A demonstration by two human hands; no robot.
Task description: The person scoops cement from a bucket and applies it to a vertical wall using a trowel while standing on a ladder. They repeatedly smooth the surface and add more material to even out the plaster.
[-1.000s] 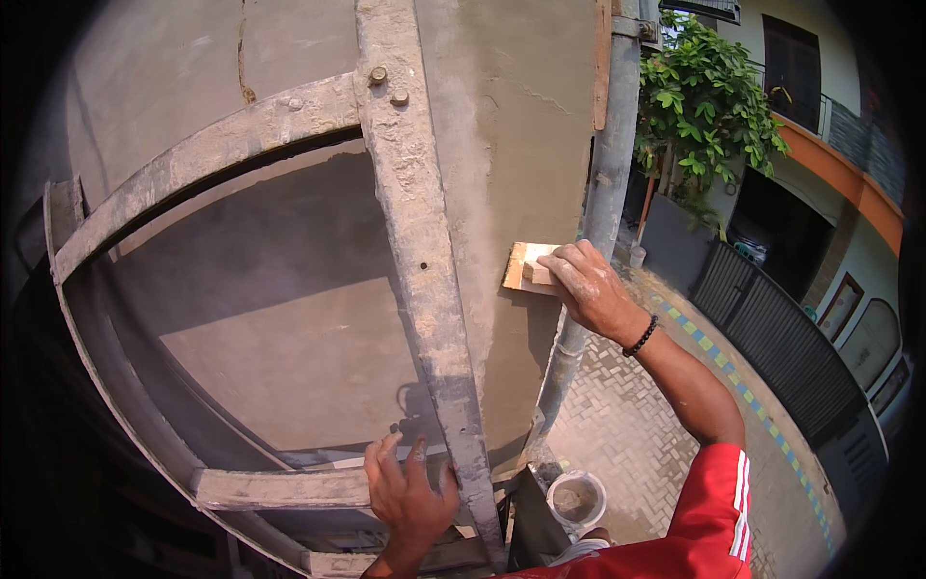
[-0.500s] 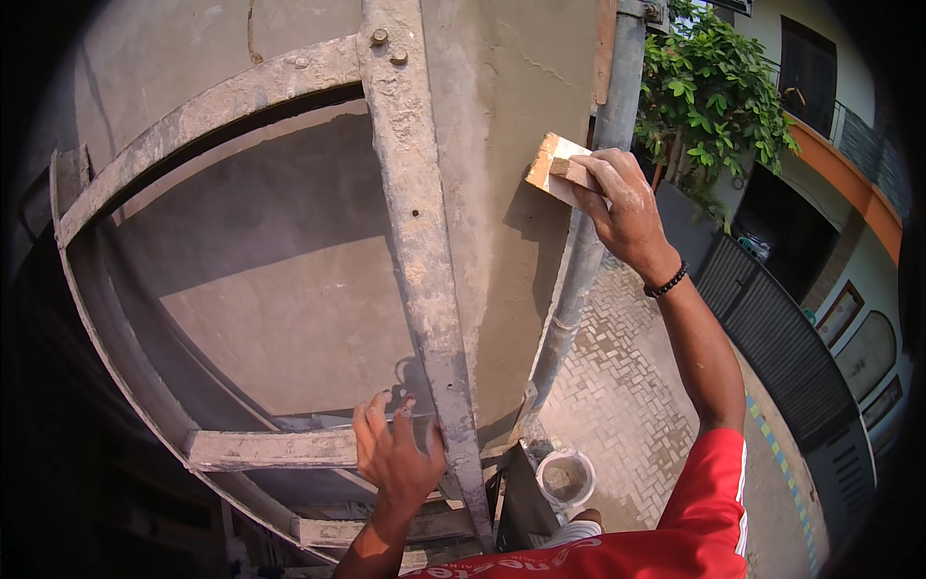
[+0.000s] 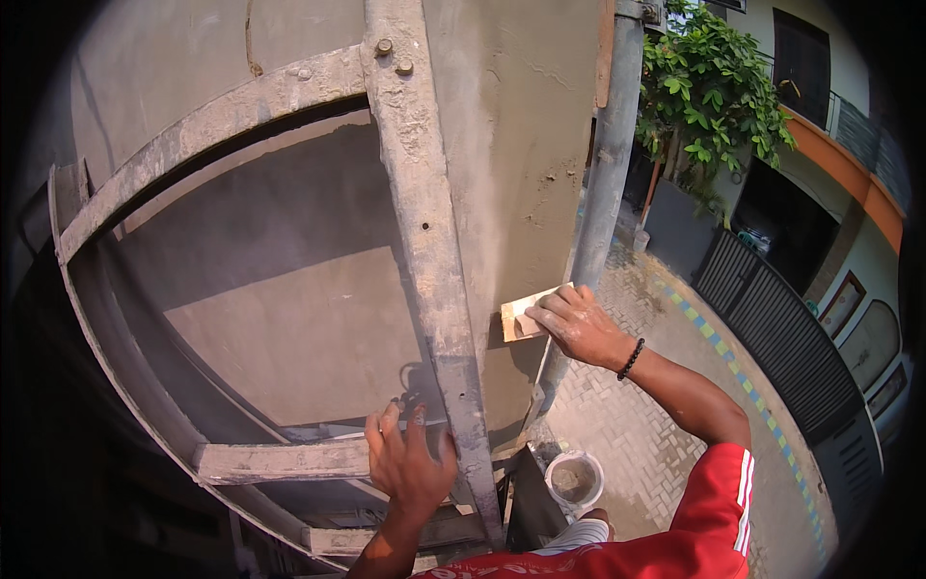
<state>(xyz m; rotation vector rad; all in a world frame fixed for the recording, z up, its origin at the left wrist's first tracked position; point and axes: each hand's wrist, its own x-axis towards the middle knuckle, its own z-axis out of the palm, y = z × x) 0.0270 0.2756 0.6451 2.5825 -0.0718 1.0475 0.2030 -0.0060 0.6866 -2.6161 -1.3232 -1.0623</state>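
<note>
My right hand (image 3: 586, 328) is closed on a small wooden plastering float (image 3: 513, 322), gripping the handle on its back. The float lies against the damp plastered wall strip (image 3: 535, 222), close to its right edge. Rough pits show in the plaster above it. My left hand (image 3: 410, 463) is raised with its fingers apart, beside the upright of a plaster-caked metal scaffold frame (image 3: 429, 251). That hand overlaps the end of a crossbar (image 3: 285, 461); whether it presses on the metal I cannot tell. Nothing shows in its fingers.
A grey pipe (image 3: 612, 159) runs down beside the wall edge. Below stands a white bucket (image 3: 596, 467) with grey mix inside, on block paving (image 3: 627, 410). Farther right are a leafy tree (image 3: 709, 87) and a dark metal gate (image 3: 772, 314). The scaffold's curved bar (image 3: 212, 101) spans the left.
My right hand has drawn the float down the plastered strip, from near the pipe's upper part to lower on the wall. My left hand stays at the crossbar.
</note>
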